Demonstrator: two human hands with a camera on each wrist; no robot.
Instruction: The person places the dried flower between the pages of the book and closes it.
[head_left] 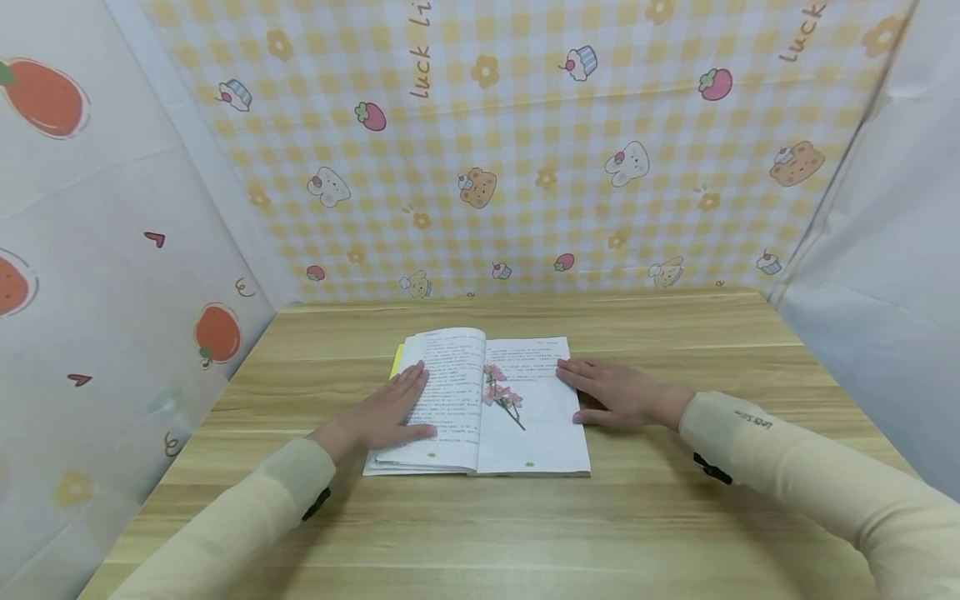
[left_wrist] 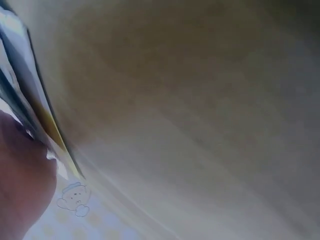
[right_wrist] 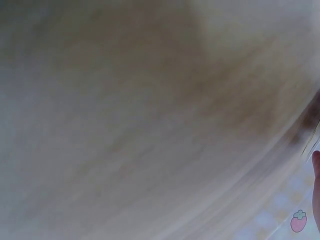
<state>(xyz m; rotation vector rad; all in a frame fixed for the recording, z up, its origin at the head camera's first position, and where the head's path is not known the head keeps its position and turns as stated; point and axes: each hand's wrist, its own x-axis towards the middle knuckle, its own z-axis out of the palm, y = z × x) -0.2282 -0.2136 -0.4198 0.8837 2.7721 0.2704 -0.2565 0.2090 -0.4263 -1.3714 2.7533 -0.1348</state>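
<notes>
An open book [head_left: 536, 450] lies on the wooden table, its pages covered with lines of print. On the right page, close to the fold, is a pink flower sprig [head_left: 506, 396] with a green stem. My left hand [head_left: 382, 412] rests flat across the left page, fingers straight and thumb spread toward the fold. At the right page's outer edge, my right hand [head_left: 615, 393] touches the paper with extended fingertips. Part of the left hand [left_wrist: 22, 175] shows beside the book's page edges in the left wrist view. Only a sliver of the right hand [right_wrist: 317, 185] appears in the right wrist view.
The wooden table [head_left: 517, 542] runs back to a yellow checked cloth [head_left: 517, 167] hung behind it. A white printed cloth [head_left: 112, 250] hangs on the left, and a plain white one [head_left: 900, 317] on the right. A yellow edge [head_left: 396, 360] sticks out under the left pages.
</notes>
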